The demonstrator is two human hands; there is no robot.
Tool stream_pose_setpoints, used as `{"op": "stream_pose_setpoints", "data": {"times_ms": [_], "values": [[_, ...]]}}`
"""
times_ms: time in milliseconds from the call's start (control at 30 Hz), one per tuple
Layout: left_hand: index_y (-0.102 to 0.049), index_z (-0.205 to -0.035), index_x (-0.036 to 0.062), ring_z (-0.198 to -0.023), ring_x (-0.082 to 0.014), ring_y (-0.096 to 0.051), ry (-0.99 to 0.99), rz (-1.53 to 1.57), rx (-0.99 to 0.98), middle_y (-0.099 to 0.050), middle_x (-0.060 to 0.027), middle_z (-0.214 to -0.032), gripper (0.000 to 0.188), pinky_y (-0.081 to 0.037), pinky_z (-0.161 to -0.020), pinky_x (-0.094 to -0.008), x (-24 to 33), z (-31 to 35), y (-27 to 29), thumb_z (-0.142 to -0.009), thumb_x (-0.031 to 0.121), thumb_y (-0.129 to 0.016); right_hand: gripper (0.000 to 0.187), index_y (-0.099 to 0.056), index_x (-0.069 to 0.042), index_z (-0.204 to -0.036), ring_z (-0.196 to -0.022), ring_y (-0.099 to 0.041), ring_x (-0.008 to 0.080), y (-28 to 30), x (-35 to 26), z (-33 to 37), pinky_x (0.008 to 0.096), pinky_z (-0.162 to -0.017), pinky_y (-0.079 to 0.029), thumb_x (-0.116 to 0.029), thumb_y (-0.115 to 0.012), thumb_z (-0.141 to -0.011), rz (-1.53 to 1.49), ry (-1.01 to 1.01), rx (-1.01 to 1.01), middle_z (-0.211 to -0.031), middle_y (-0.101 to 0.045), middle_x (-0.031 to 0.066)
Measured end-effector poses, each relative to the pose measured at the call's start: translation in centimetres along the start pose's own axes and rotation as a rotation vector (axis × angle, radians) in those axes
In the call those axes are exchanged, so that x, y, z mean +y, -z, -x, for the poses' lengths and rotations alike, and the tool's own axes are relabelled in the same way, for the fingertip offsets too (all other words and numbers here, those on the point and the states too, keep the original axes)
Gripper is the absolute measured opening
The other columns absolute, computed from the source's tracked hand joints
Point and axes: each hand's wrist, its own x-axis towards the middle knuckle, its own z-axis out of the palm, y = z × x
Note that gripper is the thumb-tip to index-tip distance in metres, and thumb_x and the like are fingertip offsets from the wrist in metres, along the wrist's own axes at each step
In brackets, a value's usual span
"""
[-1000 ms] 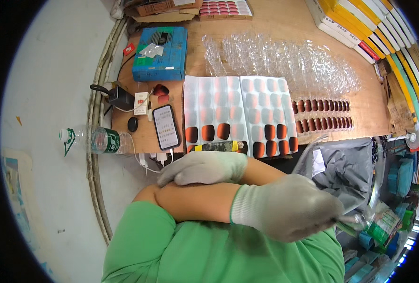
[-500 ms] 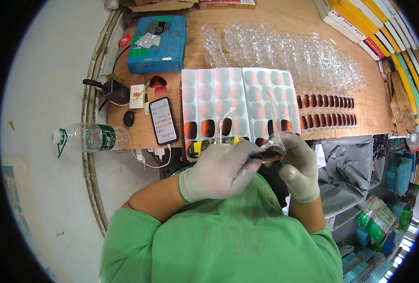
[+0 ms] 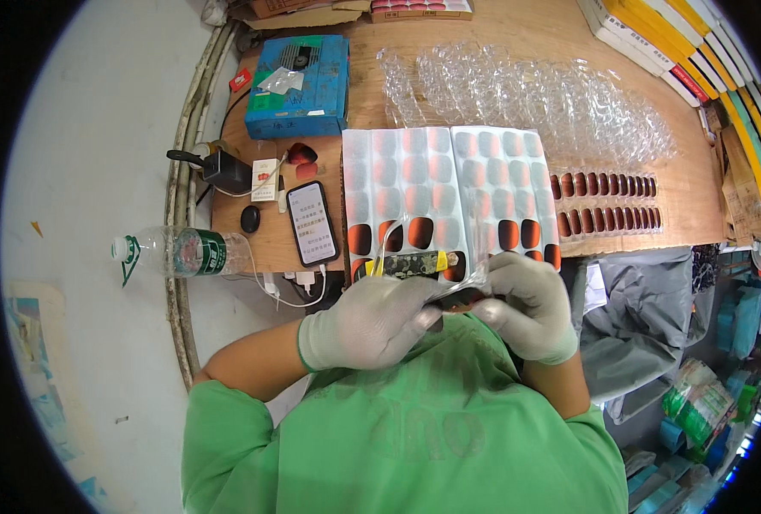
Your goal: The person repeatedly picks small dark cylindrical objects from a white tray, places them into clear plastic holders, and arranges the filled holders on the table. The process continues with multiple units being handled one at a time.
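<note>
Pinching a clear plastic sheet [image 3: 449, 287] with both gloved hands, left hand [image 3: 372, 321] and right hand [image 3: 526, 304], just below white trays [image 3: 449, 193] on wooden table [image 3: 500, 34]; grey floor [image 3: 89, 171] left of table.

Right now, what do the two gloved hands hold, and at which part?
Both the left hand and the right hand pinch a clear, thin plastic piece at its lower edge. A small dark object sits between them; what it is cannot be told.

I see matt knitted cloth gloves on my left hand [image 3: 372, 321] and right hand [image 3: 526, 304], clear glossy plastic trays [image 3: 526, 94] (crinkly), and a bare wooden tabletop [image 3: 517, 30].
</note>
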Motion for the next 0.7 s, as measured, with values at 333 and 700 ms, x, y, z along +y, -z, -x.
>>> {"op": "stream_pose_setpoints", "data": {"times_ms": [333, 700], "values": [[-0.057, -0.111, -0.0005, -0.062, -0.0361, -0.064, -0.023, -0.227, 0.04, -0.062, -0.0136, -0.07, 0.021, -0.05, -0.055, -0.0451, 1.6, -4.2, -2.1, -0.097, 0.015, -0.061, 0.011, -0.065, 0.003, -0.087, -0.062, -0.056, 0.022, 4.3, -1.5, 0.9, 0.0314, -0.06, -0.046, -0.005, -0.072, -0.083, 0.315, -0.059, 0.011, -0.074, -0.06, 0.0124], [-0.058, -0.112, 0.0005, -0.068, -0.0379, -0.067, 0.227, -0.202, -0.03, -0.064, -0.0166, -0.078, 0.021, -0.051, -0.059, -0.0456, 2.0, -4.5, -2.0, -0.095, 0.014, -0.061, 0.015, -0.069, 0.003, -0.091, -0.063, -0.057, 0.0232, 1.5, -0.7, 1.1, 0.0317, -0.059, -0.045, -0.01, -0.067, -0.084, 0.299, -0.07, 0.154, -0.075, -0.06, 0.013]]}}
